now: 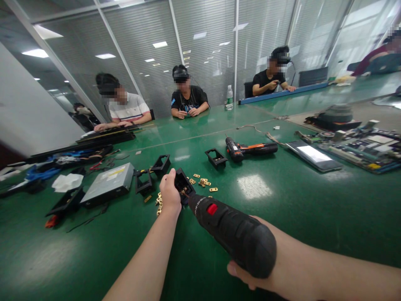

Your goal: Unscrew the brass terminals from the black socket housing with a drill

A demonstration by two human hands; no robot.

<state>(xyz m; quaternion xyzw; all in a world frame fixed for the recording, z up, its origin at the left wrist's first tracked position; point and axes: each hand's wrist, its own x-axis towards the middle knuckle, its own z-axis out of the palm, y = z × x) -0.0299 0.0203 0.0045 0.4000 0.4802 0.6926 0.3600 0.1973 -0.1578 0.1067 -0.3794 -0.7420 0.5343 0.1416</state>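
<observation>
My left hand [169, 193] is closed around a small black plastic bracket [184, 184], held upright on the green table [282, 217]. My right hand [250, 281] grips the butt of a black electric screwdriver [233, 234] with a red switch. Its tip points into the bracket beside my left hand. Several small brass plates [203, 182] lie scattered just beyond and under the bracket.
Three more black brackets [216, 158] [161, 164] [143, 182] and a grey optical drive [109, 184] lie nearby. A second screwdriver with an orange band [250, 149], a phone [313, 155] and circuit boards [360, 146] sit at right. Several people sit along the far side.
</observation>
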